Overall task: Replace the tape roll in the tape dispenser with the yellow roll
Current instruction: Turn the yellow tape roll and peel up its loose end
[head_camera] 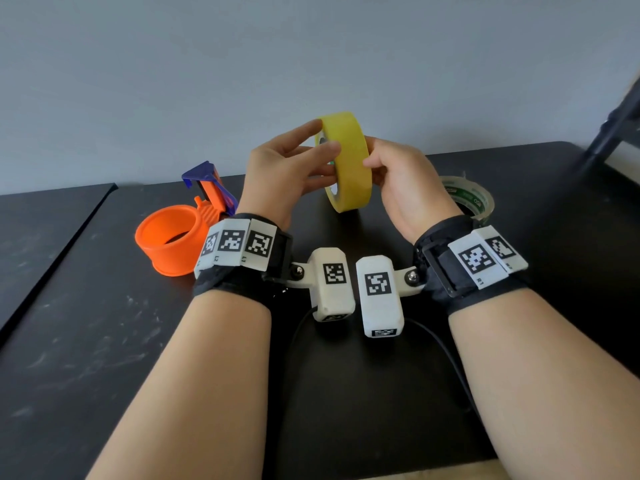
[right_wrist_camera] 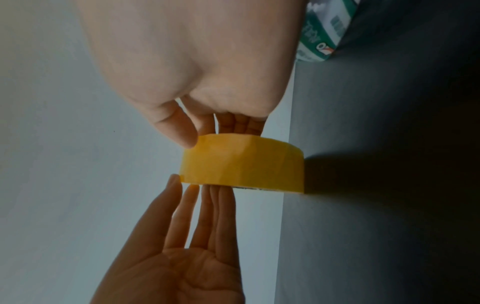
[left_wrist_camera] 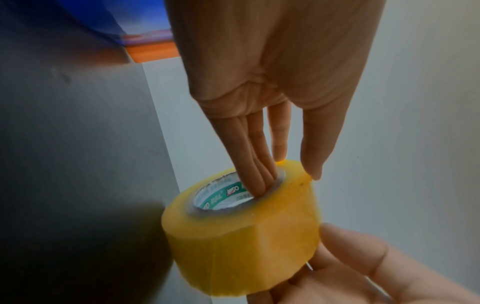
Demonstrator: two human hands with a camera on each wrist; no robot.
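My two hands hang above the black table (head_camera: 86, 306), with the grey wall (head_camera: 311, 46) past my fingertips; the orange tape dispenser (head_camera: 173, 240) lies on the table just outside my left wrist, its ring holding no roll, its blue-and-orange head pointing away from me; the yellow roll (head_camera: 349, 161) stands on edge in the air between my palms, clear of the table; my left hand (head_camera: 284, 171) holds it with several straight fingers (left_wrist_camera: 259, 164) reaching into the core and the thumb lying on the outer band; my right hand (head_camera: 401, 188) grips the opposite side, thumb on the band and curled fingers behind the far face; the clear roll (head_camera: 474, 199) with green print lies flat on the table just beyond my right wrist.
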